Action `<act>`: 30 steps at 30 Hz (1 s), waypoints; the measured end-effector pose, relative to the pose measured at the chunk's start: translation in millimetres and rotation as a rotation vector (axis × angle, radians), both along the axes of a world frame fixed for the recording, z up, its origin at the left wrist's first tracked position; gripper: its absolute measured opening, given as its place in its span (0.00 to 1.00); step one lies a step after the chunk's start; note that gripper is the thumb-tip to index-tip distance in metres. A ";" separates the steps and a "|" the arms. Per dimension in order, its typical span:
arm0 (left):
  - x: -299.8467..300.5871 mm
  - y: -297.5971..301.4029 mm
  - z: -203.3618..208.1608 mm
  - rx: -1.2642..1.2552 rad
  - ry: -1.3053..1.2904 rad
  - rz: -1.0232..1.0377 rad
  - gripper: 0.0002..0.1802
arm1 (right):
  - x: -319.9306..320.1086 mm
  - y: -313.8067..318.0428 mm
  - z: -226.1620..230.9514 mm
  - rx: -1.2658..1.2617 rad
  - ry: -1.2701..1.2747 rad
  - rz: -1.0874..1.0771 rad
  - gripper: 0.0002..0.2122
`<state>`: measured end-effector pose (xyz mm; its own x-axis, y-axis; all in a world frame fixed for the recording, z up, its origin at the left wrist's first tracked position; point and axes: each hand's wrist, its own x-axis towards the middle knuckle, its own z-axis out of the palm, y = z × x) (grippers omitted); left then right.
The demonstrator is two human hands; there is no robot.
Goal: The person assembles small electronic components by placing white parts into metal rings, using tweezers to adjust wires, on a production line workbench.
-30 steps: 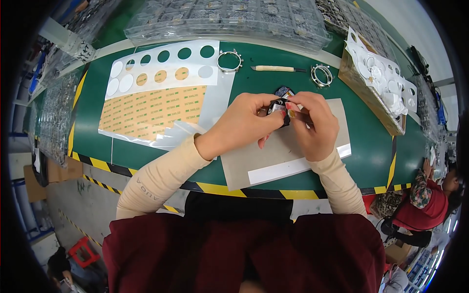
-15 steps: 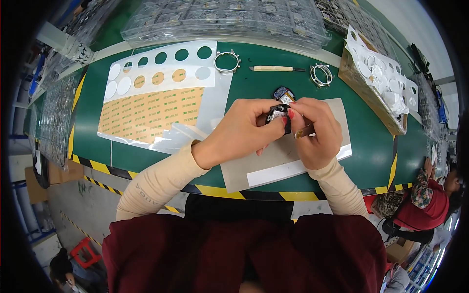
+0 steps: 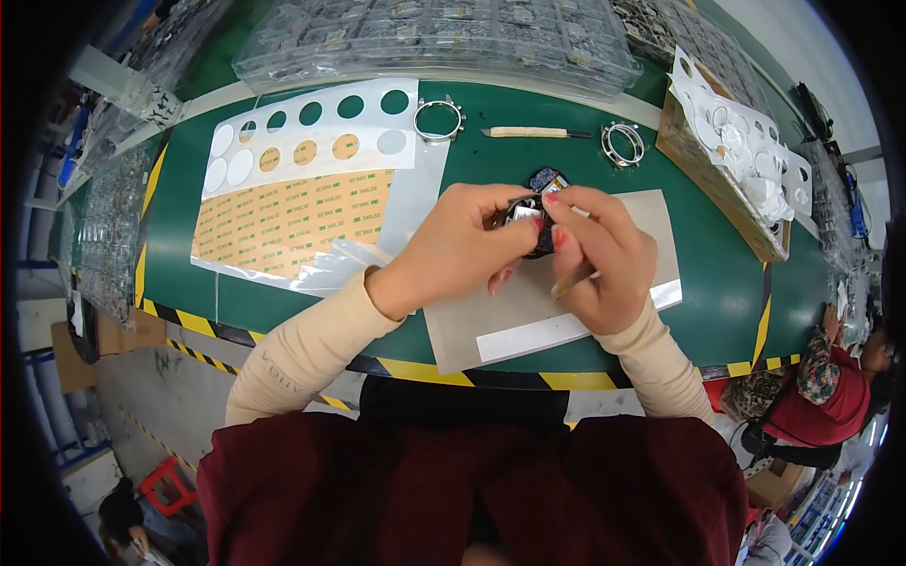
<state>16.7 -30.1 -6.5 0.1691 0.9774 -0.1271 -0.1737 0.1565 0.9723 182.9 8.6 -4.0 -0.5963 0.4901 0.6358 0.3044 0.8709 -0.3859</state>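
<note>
My left hand (image 3: 458,241) grips a small round black watch module (image 3: 544,245) with a silvery part on its face, holding it tilted above a grey-beige sheet. Thumb and fingertips of my right hand (image 3: 609,259) are closed at the module's upper right edge. Tucked in the same hand is a slim brownish metal tool (image 3: 574,281); its far end is hidden by the fingers. Just beyond my fingertips, a second small black module (image 3: 547,179) lies on the green mat. What exactly the right fingertips pinch on the module is too small to tell.
Two silver watch cases (image 3: 439,120) (image 3: 622,144) flank a craft knife (image 3: 536,133) at the back. On the left lies an adhesive sticker sheet (image 3: 293,212). A cardboard box (image 3: 717,179) of white cut-outs stands right; clear trays (image 3: 434,47) line the back. A person (image 3: 830,396) sits at right.
The module has shifted slightly left and tilted in my left hand. My right fingers moved left along its edge, and the slim tool swung lower in the right hand.
</note>
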 end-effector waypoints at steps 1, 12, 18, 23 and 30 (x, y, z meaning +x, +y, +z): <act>-0.6 2.7 -0.1 -0.053 -0.051 -0.040 0.10 | 0.4 2.4 0.3 -0.090 0.064 0.011 0.08; -3.6 7.3 -4.5 -0.237 -0.309 -0.096 0.12 | 11.6 5.0 16.0 -0.501 0.498 -0.223 0.21; -4.6 7.1 -11.7 -0.224 -0.361 -0.091 0.13 | 42.7 17.1 25.8 -0.651 0.626 -0.326 0.26; 0.6 6.9 -6.3 -0.221 -0.335 -0.073 0.14 | 68.6 4.7 19.0 -0.675 0.745 -0.262 0.25; -8.3 3.5 0.0 -0.127 -0.164 -0.058 0.13 | 78.8 -35.4 5.6 -1.134 0.519 -0.017 0.22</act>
